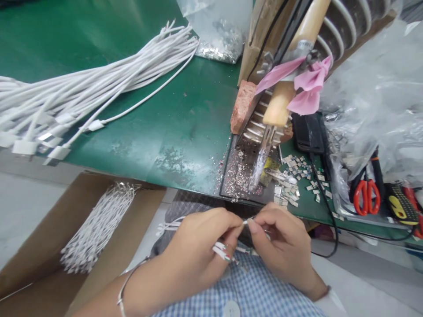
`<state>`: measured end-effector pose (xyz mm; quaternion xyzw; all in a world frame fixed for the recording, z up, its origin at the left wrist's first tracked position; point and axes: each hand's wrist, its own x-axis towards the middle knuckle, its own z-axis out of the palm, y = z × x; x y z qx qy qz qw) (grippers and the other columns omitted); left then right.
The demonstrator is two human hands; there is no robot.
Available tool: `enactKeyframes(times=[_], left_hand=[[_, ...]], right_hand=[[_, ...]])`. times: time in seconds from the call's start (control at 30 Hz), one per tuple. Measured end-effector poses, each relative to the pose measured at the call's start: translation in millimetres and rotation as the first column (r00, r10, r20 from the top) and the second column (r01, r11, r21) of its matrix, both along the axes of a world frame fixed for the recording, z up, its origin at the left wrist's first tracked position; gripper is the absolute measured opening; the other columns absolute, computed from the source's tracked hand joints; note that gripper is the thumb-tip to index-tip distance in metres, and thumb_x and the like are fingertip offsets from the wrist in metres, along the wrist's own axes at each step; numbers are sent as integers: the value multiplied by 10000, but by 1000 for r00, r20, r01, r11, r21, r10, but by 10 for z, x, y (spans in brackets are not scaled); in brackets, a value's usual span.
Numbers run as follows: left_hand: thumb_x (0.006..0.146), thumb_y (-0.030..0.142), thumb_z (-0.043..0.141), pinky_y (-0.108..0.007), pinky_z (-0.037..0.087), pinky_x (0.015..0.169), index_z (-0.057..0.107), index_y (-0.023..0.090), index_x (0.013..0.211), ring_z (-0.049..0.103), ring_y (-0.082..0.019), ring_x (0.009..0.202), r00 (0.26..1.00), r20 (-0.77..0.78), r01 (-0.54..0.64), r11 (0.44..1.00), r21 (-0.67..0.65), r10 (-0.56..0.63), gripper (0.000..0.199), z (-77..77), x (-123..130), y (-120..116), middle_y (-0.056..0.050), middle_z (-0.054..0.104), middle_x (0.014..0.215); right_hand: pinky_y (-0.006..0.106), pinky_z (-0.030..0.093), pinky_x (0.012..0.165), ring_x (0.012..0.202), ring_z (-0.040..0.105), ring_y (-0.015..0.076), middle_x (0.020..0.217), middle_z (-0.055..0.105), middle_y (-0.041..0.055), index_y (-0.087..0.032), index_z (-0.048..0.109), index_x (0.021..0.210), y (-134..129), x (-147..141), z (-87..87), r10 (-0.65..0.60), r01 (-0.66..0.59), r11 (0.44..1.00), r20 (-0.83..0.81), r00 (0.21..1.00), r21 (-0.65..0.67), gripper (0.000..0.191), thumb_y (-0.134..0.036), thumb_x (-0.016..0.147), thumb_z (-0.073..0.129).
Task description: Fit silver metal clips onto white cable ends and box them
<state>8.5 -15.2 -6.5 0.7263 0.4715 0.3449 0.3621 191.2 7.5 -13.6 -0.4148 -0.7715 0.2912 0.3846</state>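
My left hand point(194, 244) is closed round several white cables point(220, 249), whose stripped ends with coloured wires stick out below the fingers. Its thumb and forefinger pinch one cable end point(245, 222). Against that same end my right hand point(284, 242) presses thumb and fingertips together; whatever small piece sits between them is mostly hidden. Both hands are over my lap, just off the table's front edge. Beyond them a soldering iron point(276, 108) with a wooden handle and pink ties is propped tip-down over a dark tray point(228, 176) strewn with solder bits.
White USB cables point(132, 72) lie bundled on the green table point(185, 119). Below, a cardboard box point(132, 224) holds more cables point(99, 229). Small connector boards point(294, 165) lie scattered beside the tray. Red-handled scissors point(366, 196), a black cord point(325, 207) and plastic bags point(373, 97) are at right.
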Motion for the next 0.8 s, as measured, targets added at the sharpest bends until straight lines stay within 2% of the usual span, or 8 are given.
enactKeyframes(times=[0.17,0.3,0.37,0.43,0.5,0.57,0.7,0.8], left_hand=[[854,58,556,-169,465,581,661,149,957,618,-96,657,997,83,13,999,-41,-10,173,-6,2,18,-11,704,781],[830,97,615,-135,425,494,696,156,851,593,-78,587,981,191,-4,986,-168,37,102,18,-5,44,6,694,709],[835,146,623,-127,395,444,690,155,774,547,-65,511,964,253,5,948,-319,80,91,30,-8,66,22,646,627],[845,206,621,-129,375,412,671,151,738,500,-59,451,940,315,37,877,-479,132,131,37,-11,88,42,574,546],[842,245,625,-134,355,394,656,146,730,451,-52,413,919,352,63,812,-580,180,153,42,-16,109,65,500,494],[826,253,637,-136,328,384,646,143,714,404,-44,398,908,371,82,786,-613,194,157,47,-21,131,80,449,474],[819,250,637,-139,309,396,635,138,693,388,-44,421,908,356,52,786,-616,220,168,53,-34,170,79,437,487],[822,228,637,-149,340,426,659,134,717,432,-57,467,919,342,46,811,-583,194,142,49,-35,175,58,493,524]], right_hand=[[200,325,449,475,424,74,542,482,-41,-164,597,756,-26,3,19,-1,-1,999,38,999,36,108,-141,861,585],[203,360,454,496,467,86,579,525,-28,-176,596,793,-38,28,-26,54,-54,998,-80,995,-7,82,-144,868,591],[219,413,490,551,510,108,628,542,-16,-187,588,831,-48,55,-57,63,-73,996,-191,980,-46,52,-145,861,597],[245,455,526,621,541,136,678,540,-2,-191,589,909,-56,84,-78,32,-58,995,-303,953,-80,50,-173,863,590],[269,482,556,677,564,155,724,554,18,-184,600,965,-57,104,-85,2,-28,997,-344,939,-71,100,-180,876,556],[281,494,577,683,576,155,746,584,34,-166,630,969,-50,108,-88,34,-38,999,-305,952,-8,136,-139,874,536],[282,484,557,610,563,138,715,616,31,-134,650,1014,-38,78,-122,135,-107,985,-229,964,134,208,-65,840,561],[283,479,541,590,546,135,705,586,14,-158,593,1027,-52,50,-150,87,-61,993,-285,955,98,210,-76,841,543]])
